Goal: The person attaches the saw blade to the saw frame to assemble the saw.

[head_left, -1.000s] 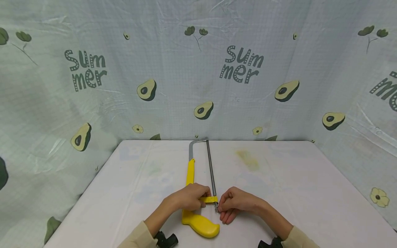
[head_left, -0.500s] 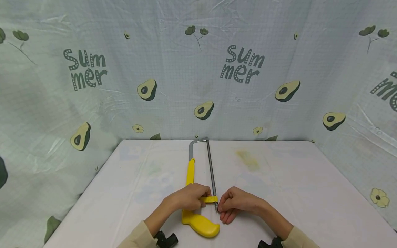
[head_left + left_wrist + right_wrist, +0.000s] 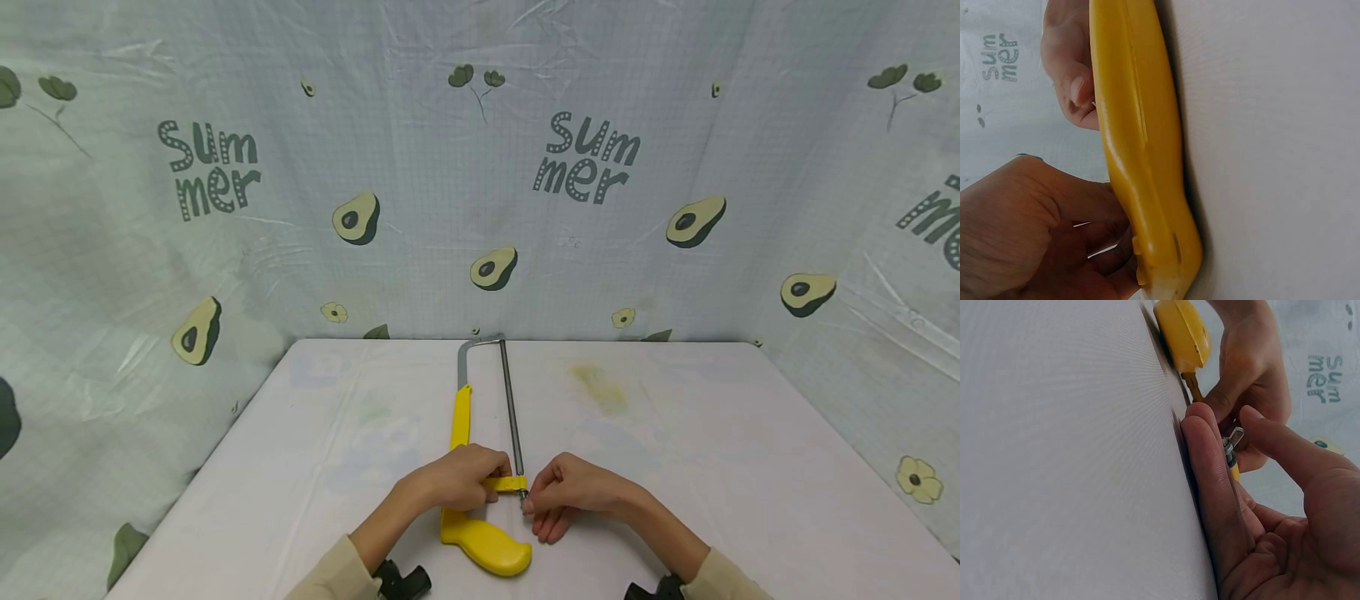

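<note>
A hacksaw [image 3: 461,417] with a yellow handle lies flat on the white table, its grey frame end pointing away. My left hand [image 3: 467,477] grips the yellow arm of its frame, fingers curled round it near the blade's lower end. In the left wrist view the yellow handle [image 3: 1141,125] hides part of both hands. At the blade's near end sits a small metal wing nut [image 3: 1235,437]. Thumb and fingers of my right hand [image 3: 573,492] close on this wing nut, and the other fingers rest along the table. Exact finger contact is partly hidden.
The white table [image 3: 675,433] carries a yellowish stain to the right of the blade. A printed curtain [image 3: 420,167] with avocados hangs behind and at the sides. Black wrist cameras [image 3: 405,581] sit at both cuffs.
My right thumb has shifted slightly left over the wing nut, covering more of it. The left hand and the hacksaw stay in place.
</note>
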`<action>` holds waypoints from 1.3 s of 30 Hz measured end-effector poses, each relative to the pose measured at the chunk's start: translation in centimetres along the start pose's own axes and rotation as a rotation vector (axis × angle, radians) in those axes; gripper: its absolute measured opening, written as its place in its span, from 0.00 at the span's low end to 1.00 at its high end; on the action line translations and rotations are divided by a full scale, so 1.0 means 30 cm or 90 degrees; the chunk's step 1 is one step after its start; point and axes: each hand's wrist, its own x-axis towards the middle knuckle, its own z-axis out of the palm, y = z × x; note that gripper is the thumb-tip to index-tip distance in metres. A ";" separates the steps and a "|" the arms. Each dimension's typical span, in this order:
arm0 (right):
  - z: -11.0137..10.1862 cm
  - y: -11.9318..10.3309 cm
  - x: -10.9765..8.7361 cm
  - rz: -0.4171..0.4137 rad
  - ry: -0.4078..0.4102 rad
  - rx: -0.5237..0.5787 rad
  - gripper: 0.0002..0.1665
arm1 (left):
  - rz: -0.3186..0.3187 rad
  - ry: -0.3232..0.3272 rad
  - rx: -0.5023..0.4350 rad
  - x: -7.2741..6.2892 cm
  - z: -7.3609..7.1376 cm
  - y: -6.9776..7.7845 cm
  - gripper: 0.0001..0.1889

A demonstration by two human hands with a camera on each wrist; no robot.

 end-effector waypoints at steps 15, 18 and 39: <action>0.004 -0.002 0.004 0.007 0.005 -0.002 0.18 | 0.005 0.000 0.002 -0.005 -0.001 0.002 0.09; 0.003 -0.003 0.002 0.007 0.005 -0.001 0.19 | 0.005 -0.002 -0.001 -0.004 0.000 0.001 0.09; -0.003 0.005 0.002 0.010 0.007 -0.003 0.18 | 0.012 -0.002 0.004 -0.005 -0.004 0.007 0.08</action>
